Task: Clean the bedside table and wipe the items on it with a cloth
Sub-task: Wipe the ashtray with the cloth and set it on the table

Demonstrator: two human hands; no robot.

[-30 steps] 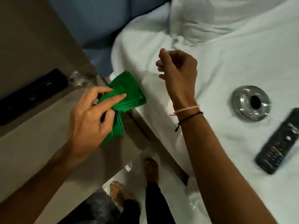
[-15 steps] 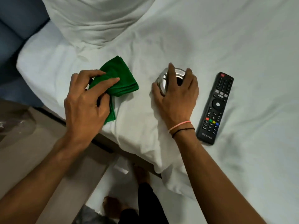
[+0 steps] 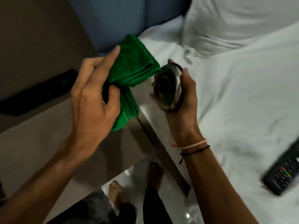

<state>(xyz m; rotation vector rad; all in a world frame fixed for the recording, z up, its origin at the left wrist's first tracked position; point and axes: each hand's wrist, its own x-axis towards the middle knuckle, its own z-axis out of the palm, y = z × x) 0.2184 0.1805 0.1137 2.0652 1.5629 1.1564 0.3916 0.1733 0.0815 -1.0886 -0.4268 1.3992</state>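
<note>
**Metal dish lifted off the bed, cloth held beside it**

The right hand [image 3: 181,101] is closed around a round, shiny metal dish with a dark centre [image 3: 168,88]. The fingers curl over its far rim and the thumb presses the near rim, so the dish stands tilted on its edge, with its hollow side turned toward the left. It is in the air above the gap between the bed and the tabletop, touching neither of them.

The left hand [image 3: 92,101] grips a folded green microfibre cloth [image 3: 134,70]. The thumb and the bent fingers pinch the middle of the cloth, while the forefinger lies stretched along its upper fold. One end of the cloth sticks up, the other hangs down below the hand. The upper end comes very near the dish; I cannot tell if they touch.

The beige tabletop [image 3: 40,143] is below the left arm, with a flat black object [image 3: 40,92] lying near the wall. On the white bed sheet [image 3: 242,102], at the right edge, rests a black remote control with coloured buttons [image 3: 284,173], blurred. A white pillow [image 3: 234,21] lies at the head of the bed.

Half a second ago the dish was lying on the sheet near the remote, and the right hand only covered it from above. Now the dish is raised and turned on its side, close to the cloth.
</note>
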